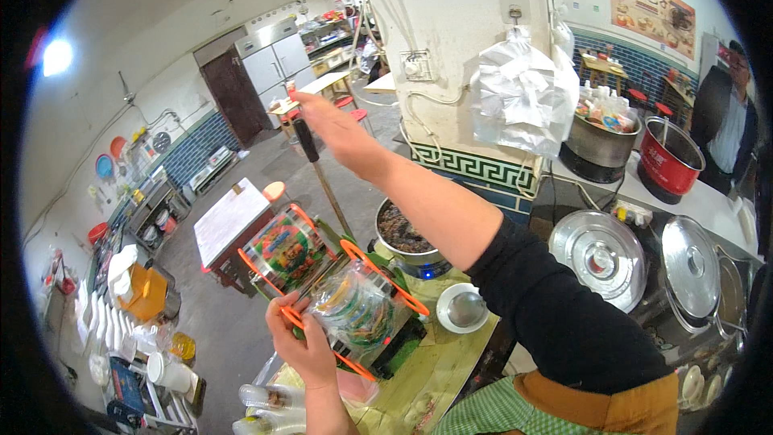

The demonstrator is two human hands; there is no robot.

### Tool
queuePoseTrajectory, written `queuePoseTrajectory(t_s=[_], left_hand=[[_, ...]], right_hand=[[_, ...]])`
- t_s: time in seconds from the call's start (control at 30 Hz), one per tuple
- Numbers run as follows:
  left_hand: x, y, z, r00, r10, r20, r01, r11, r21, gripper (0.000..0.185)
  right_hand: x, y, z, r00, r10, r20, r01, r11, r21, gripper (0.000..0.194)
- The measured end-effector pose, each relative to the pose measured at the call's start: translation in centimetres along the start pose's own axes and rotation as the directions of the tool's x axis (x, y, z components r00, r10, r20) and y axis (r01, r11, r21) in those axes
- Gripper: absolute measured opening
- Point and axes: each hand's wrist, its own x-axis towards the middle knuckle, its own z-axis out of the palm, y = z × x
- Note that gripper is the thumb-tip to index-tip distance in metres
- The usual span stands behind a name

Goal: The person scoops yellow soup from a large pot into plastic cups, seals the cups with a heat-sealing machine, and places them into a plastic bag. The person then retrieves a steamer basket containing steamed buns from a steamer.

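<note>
A manual cup-sealing machine with orange-edged side plates stands before me, a printed film roll (287, 249) at its far end and clear, ringed film (356, 308) nearer. My left hand (305, 338) grips an orange side edge (292, 318) between thumb and fingers. Behind the machine rises a metal lever with a black grip (306, 140). My right hand (341, 136) is flat beside and above this grip, its fingers extended and not wrapped round it; whether the palm touches it is unclear. To the right are a pot of dark food (401, 229) and a white bowl (462, 308).
Clear plastic cups (272, 397) lie near my left forearm. Lids (598, 260) and large pots (669, 157) occupy the right counter; a person (724, 115) stands beyond. Plastic bags (522, 93) hang on the pillar. A small table (232, 223) stands at the left.
</note>
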Motion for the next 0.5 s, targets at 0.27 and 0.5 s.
queuePoseTrajectory(t_s=[0.27, 0.5], left_hand=[[0.3, -1.4, 0.2, 0.993, -0.102, 0.053, 0.106, 0.990, -0.097, 0.039], [0.0, -2.1, -0.3, 0.996, -0.067, 0.060, 0.074, 0.991, -0.115, 0.040]], right_hand=[[3.6, 5.6, 4.1, 0.957, -0.084, -0.276, -0.157, 0.649, -0.744, 0.039], [-6.8, -3.7, 0.1, 0.938, -0.278, -0.208, 0.165, 0.884, -0.437, 0.032]])
